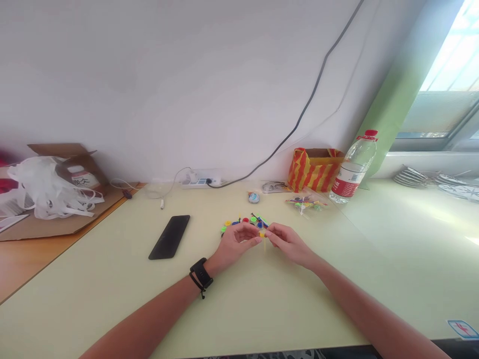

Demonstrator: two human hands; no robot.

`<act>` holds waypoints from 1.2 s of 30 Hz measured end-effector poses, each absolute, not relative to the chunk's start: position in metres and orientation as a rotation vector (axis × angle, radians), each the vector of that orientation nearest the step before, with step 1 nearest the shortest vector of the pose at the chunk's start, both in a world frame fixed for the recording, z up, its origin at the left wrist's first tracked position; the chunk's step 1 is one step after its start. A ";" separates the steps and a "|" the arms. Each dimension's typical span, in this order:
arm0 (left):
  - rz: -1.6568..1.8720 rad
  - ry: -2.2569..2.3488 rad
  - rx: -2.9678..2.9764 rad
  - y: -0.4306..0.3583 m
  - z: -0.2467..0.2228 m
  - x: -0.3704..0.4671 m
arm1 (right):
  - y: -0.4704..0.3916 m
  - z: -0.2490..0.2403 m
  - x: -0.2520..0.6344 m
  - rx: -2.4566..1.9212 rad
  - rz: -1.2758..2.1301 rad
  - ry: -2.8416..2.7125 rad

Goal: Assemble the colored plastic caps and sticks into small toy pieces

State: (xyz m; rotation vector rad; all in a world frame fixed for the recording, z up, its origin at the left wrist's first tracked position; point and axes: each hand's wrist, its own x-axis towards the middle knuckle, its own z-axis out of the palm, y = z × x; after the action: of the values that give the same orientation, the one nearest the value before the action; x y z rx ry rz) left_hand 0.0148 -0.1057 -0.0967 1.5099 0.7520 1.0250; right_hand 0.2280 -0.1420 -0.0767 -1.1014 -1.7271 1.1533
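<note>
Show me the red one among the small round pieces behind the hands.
The red piece, just beyond the left hand; nearby pieces look yellow, green or blue.

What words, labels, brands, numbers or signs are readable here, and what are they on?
No words or numbers can be read with certainty.
Large clear bottle: pale lettering on its red label, too blurred to read.
Bottle at far left: dark characters on its label, too blurred.
Round disc-like item: markings too small.
Sticker at the near right: a red mark inside a blue border, no legible text.
</note>
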 end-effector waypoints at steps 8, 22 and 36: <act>1.018 0.716 1.579 -0.107 -0.098 0.014 | -0.141 -0.080 0.229 -1.079 1.160 -1.757; 1.019 0.830 1.920 -0.113 -0.096 0.015 | -0.139 -0.087 0.239 -1.183 0.811 -2.004; 1.071 1.156 2.443 -0.097 -0.096 -0.002 | -0.108 -0.101 0.310 -2.164 0.064 -2.197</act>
State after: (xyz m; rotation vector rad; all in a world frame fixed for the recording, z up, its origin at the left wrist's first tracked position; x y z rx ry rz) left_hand -0.0017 -0.0966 -0.0960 2.4426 1.1559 1.0708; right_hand 0.3095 -0.1077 -0.1006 -2.1642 -2.1970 0.0637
